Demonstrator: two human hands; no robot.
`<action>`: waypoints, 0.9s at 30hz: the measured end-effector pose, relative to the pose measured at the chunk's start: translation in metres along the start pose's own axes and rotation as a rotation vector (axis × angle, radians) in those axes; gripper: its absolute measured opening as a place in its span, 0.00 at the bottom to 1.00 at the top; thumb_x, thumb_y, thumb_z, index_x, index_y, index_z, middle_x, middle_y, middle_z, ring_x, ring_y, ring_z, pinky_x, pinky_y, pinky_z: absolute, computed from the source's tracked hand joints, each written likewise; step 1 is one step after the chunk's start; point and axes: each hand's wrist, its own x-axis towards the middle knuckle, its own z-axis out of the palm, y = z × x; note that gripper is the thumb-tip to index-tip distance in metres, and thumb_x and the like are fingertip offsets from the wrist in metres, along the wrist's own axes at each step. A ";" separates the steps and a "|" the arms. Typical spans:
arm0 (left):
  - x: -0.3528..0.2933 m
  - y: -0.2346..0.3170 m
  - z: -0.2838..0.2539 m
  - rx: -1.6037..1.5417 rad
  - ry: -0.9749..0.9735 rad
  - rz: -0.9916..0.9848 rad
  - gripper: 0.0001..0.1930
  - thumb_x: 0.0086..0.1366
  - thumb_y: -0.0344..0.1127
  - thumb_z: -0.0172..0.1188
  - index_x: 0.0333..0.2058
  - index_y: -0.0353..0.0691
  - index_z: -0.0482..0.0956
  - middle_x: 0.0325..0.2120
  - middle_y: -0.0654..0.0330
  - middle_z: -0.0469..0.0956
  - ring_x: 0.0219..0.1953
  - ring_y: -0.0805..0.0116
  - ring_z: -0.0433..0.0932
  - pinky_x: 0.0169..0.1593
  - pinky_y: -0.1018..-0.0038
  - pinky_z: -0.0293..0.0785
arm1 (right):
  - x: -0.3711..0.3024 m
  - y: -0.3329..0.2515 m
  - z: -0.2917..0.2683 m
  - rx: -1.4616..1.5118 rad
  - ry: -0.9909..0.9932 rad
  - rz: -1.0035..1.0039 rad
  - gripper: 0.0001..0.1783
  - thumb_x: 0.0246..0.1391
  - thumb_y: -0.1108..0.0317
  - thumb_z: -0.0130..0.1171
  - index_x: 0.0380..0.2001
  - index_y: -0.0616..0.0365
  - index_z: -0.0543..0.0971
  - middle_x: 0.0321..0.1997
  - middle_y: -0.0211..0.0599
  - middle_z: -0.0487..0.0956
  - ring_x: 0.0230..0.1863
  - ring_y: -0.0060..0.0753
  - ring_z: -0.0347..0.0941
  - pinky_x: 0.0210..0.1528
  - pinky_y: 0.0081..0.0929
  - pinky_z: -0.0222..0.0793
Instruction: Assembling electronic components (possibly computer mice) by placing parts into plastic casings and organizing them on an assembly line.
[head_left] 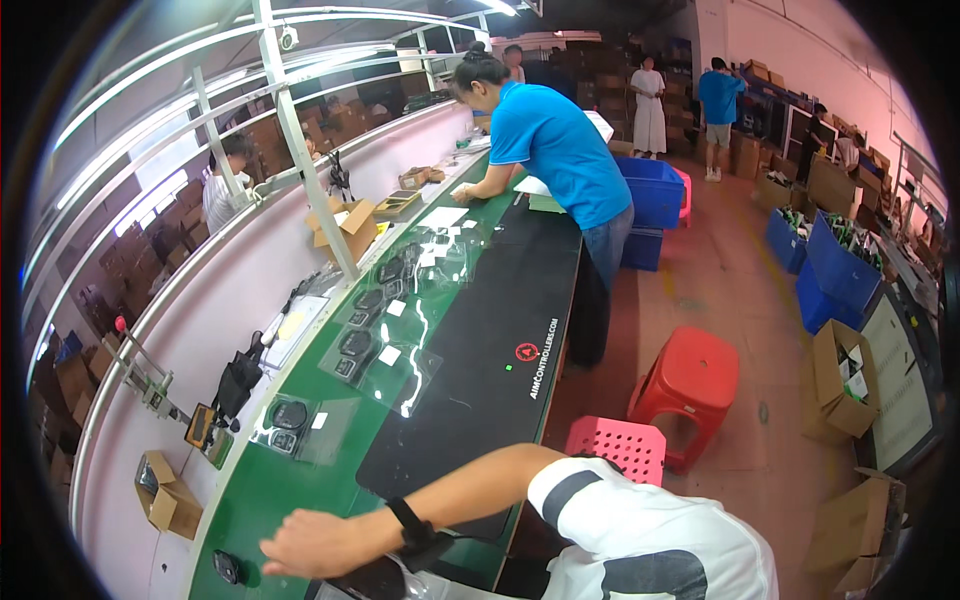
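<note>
My right hand (315, 543) reaches across the green bench top (255, 500) at the bottom, a black strap on its wrist. Its fingers curl downward, and what they may hold is hidden. Just left of the hand lies a small black rounded device (227, 567). Below the forearm a dark object (372, 580) shows partly, its kind unclear. My left hand is out of the picture. Farther up the bench, a clear plastic pack (288, 425) holds black devices, with a white card (319, 421) beside it. Several similar packs (352, 350) lie beyond.
A black mat (470, 370) covers the bench's right side. A co-worker in a blue shirt (560, 140) leans over the far end. A red stool (690, 380) and pink perforated seat (620, 447) stand right of the bench. An open carton (170, 500) sits along the left edge.
</note>
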 end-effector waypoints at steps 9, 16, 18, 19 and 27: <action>-0.035 0.021 0.036 0.064 -0.373 -0.284 0.38 0.50 0.47 0.73 0.61 0.47 0.73 0.57 0.40 0.74 0.60 0.38 0.70 0.63 0.49 0.64 | 0.138 0.114 0.020 -0.113 -0.192 -0.248 0.16 0.63 0.61 0.50 0.50 0.48 0.80 0.47 0.47 0.82 0.50 0.50 0.78 0.51 0.44 0.75; -0.062 0.030 0.089 0.041 -0.282 -0.161 0.41 0.50 0.51 0.74 0.58 0.30 0.74 0.51 0.49 0.68 0.51 0.53 0.68 0.55 0.58 0.64 | 0.193 0.318 0.066 -0.418 -0.242 -0.068 0.29 0.70 0.47 0.41 0.46 0.62 0.80 0.43 0.57 0.81 0.50 0.61 0.75 0.53 0.51 0.69; -0.069 0.024 0.081 0.112 -0.261 -0.218 0.39 0.50 0.51 0.74 0.57 0.31 0.75 0.51 0.49 0.68 0.51 0.54 0.68 0.55 0.59 0.64 | 0.204 0.296 0.121 -0.201 -0.248 0.047 0.32 0.70 0.44 0.38 0.45 0.64 0.79 0.47 0.59 0.80 0.52 0.62 0.74 0.54 0.51 0.67; -0.076 0.026 0.078 0.111 -0.228 -0.208 0.39 0.50 0.50 0.74 0.57 0.32 0.76 0.51 0.50 0.68 0.50 0.55 0.69 0.55 0.60 0.64 | 0.211 0.303 0.131 -0.257 -0.293 0.034 0.29 0.71 0.47 0.37 0.49 0.60 0.78 0.46 0.58 0.79 0.51 0.62 0.73 0.53 0.50 0.67; -0.098 0.041 0.079 0.170 -0.285 -0.261 0.39 0.51 0.50 0.76 0.57 0.34 0.75 0.46 0.52 0.67 0.48 0.56 0.67 0.51 0.61 0.64 | 0.250 0.260 0.149 -0.277 -0.372 -0.044 0.24 0.71 0.51 0.42 0.58 0.54 0.73 0.49 0.53 0.80 0.51 0.57 0.76 0.53 0.50 0.67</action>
